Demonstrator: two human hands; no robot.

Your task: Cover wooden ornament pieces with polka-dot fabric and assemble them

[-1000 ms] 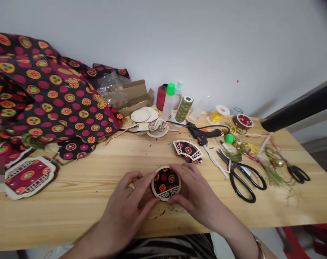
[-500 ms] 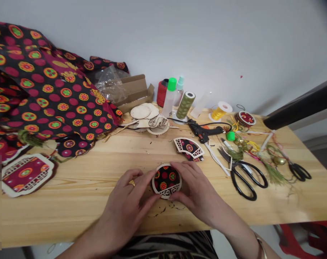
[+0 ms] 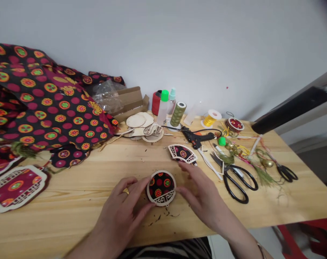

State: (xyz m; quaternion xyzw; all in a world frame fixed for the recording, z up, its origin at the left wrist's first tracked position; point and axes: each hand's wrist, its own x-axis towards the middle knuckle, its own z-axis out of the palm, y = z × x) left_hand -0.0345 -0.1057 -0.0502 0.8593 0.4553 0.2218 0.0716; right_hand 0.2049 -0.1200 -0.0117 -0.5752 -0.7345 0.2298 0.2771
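A round wooden-framed ornament point(image 3: 161, 187), with dark flowered fabric and a fretwork strip along its lower part, is at the front middle of the table. My left hand point(image 3: 122, 205) grips its left edge between thumb and fingers. To its right is my right hand point(image 3: 202, 198), open, the thumb close to the rim and the fingers spread apart from it. Just beyond my right fingertips lies a fan-shaped ornament point(image 3: 182, 153) with the same kind of fabric and a pale cut-out frame.
Large black-handled scissors point(image 3: 237, 180), a glue gun point(image 3: 197, 136) and smaller scissors point(image 3: 287, 173) lie to the right. Wooden blanks point(image 3: 137, 120) and thread spools point(image 3: 178, 113) stand behind. Patterned fabric point(image 3: 50, 104) and a larger framed ornament point(image 3: 20, 187) occupy the left.
My right hand has let go of the round ornament and moved right, its fingers opening. My left hand stays on the ornament. The whole view has shifted slightly.
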